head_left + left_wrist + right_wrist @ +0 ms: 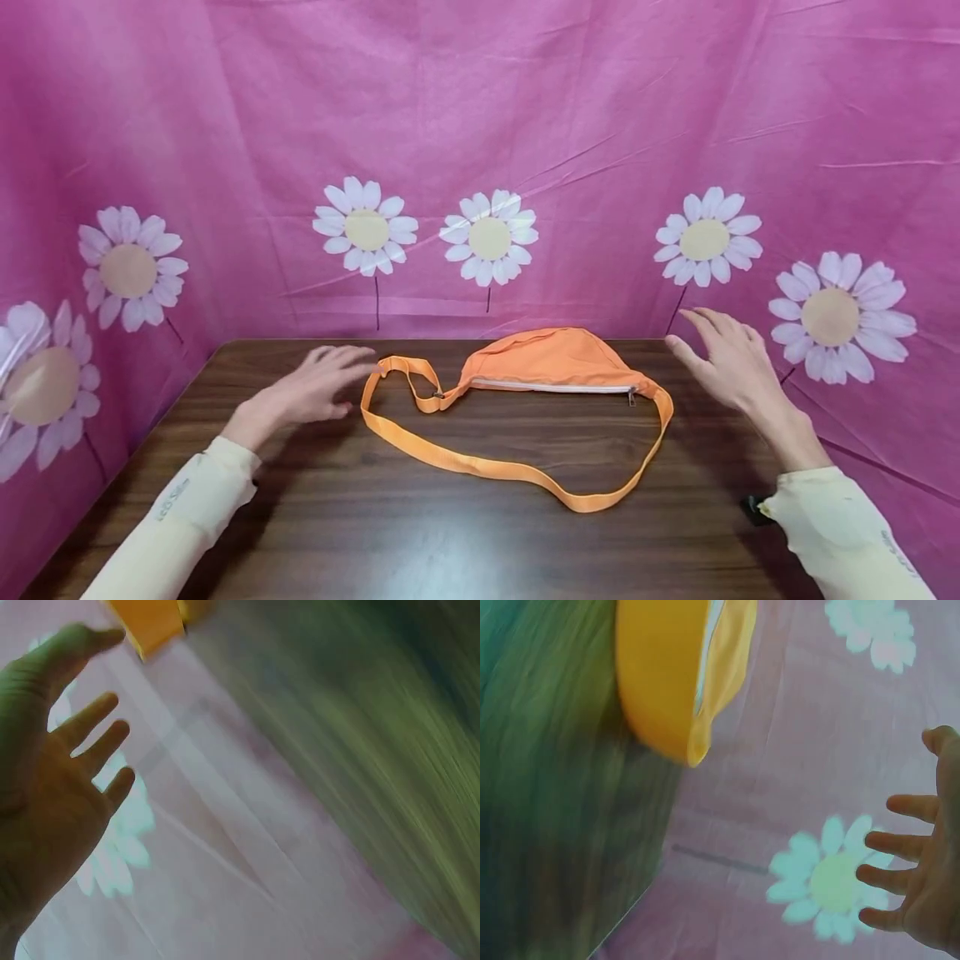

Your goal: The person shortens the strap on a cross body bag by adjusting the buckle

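Note:
An orange waist bag (551, 358) lies at the far side of the table, its white zipper (555, 387) facing the near side. Its strap (480, 467) forms a wide loop in front of it, with a smaller fold at the left end. My left hand (315, 387) is just left of that fold, fingers extended; in the left wrist view the hand (60, 765) is spread and holds nothing. To the right of the bag, my right hand (723, 358) hovers with fingers apart. The right wrist view shows this hand (930, 862) empty, away from the bag (667, 667).
A dark wood-grain table (420, 542) carries the bag. Close behind and on both sides hangs a pink cloth (480, 100) printed with white daisies. A small black object (756, 510) shows beside the right cuff.

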`<act>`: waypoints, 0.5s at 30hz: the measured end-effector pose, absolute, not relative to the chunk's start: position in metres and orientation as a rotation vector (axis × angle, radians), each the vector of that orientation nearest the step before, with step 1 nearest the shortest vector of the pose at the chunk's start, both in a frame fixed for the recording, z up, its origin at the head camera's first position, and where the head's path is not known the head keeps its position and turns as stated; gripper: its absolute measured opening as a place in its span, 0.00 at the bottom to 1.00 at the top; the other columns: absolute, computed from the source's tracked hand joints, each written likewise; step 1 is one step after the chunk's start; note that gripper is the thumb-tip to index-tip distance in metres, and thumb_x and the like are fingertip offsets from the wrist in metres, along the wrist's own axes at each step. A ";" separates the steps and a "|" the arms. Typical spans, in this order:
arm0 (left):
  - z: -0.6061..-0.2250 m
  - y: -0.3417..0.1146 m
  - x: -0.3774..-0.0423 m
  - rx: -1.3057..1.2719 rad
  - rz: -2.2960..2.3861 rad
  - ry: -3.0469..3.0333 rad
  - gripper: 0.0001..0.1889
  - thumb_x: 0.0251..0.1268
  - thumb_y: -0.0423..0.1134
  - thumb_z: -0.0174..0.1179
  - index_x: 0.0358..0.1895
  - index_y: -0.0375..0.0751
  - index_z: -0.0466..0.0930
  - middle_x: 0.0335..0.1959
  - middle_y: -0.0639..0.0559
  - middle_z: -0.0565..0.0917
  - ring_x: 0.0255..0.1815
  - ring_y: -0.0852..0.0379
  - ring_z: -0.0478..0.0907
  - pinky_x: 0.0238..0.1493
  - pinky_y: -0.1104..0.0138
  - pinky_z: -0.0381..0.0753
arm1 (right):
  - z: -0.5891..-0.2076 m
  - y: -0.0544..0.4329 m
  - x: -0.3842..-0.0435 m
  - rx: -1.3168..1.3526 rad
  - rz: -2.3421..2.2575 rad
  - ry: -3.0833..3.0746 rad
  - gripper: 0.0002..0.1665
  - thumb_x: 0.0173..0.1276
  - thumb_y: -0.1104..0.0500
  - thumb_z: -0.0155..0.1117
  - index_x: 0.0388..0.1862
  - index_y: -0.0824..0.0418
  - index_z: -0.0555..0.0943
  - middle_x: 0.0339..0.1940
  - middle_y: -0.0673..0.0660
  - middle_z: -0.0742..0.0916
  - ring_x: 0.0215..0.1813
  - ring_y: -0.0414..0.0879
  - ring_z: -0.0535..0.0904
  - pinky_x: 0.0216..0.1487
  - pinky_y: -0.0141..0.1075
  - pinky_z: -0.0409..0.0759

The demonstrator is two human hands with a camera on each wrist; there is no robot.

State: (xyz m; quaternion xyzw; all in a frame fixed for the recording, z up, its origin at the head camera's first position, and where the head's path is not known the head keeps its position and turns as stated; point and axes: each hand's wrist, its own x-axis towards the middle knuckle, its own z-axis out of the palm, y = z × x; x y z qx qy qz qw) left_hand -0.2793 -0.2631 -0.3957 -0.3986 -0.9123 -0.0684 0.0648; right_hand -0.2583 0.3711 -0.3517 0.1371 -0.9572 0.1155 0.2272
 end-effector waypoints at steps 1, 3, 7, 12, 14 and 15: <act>-0.398 -0.255 -0.279 -1.265 -0.212 -2.755 0.32 0.54 0.38 0.77 0.65 0.47 0.79 0.73 0.37 0.67 0.72 0.35 0.61 0.68 0.36 0.53 | -0.350 0.365 -0.259 0.417 0.308 -2.628 0.35 0.78 0.40 0.54 0.72 0.63 0.72 0.70 0.70 0.73 0.71 0.69 0.64 0.65 0.68 0.54; -0.401 -0.241 -0.276 -1.364 -0.209 -2.741 0.22 0.53 0.42 0.78 0.53 0.49 0.85 0.69 0.39 0.73 0.70 0.36 0.64 0.67 0.37 0.55 | -0.347 0.351 -0.258 0.507 0.286 -2.613 0.32 0.77 0.42 0.58 0.68 0.63 0.76 0.65 0.68 0.78 0.68 0.68 0.69 0.63 0.66 0.61; -0.404 -0.217 -0.271 -1.488 -0.244 -2.663 0.07 0.58 0.43 0.74 0.33 0.54 0.83 0.50 0.53 0.83 0.58 0.49 0.75 0.62 0.39 0.61 | -0.345 0.320 -0.253 0.658 0.268 -2.617 0.26 0.75 0.45 0.63 0.61 0.62 0.82 0.58 0.64 0.84 0.60 0.65 0.78 0.57 0.63 0.71; -0.395 -0.185 -0.257 -1.572 -0.388 -2.632 0.04 0.65 0.42 0.70 0.34 0.54 0.83 0.31 0.70 0.79 0.36 0.65 0.76 0.59 0.43 0.66 | -0.346 0.267 -0.233 0.795 0.401 -2.724 0.27 0.75 0.40 0.62 0.62 0.55 0.83 0.58 0.56 0.86 0.59 0.56 0.81 0.56 0.58 0.76; -0.389 -0.170 -0.250 -1.589 -0.448 -2.601 0.03 0.67 0.43 0.68 0.36 0.54 0.83 0.30 0.72 0.79 0.34 0.68 0.75 0.58 0.48 0.67 | -0.346 0.240 -0.221 0.857 0.479 -2.784 0.30 0.73 0.35 0.61 0.66 0.50 0.80 0.60 0.50 0.85 0.61 0.51 0.80 0.59 0.54 0.76; -0.386 -0.162 -0.247 -1.590 -0.469 -2.580 0.03 0.69 0.44 0.68 0.37 0.55 0.83 0.30 0.72 0.79 0.34 0.69 0.74 0.58 0.51 0.68 | -0.347 0.227 -0.216 0.890 0.507 -2.815 0.33 0.73 0.33 0.60 0.69 0.49 0.78 0.61 0.48 0.84 0.63 0.49 0.78 0.60 0.53 0.75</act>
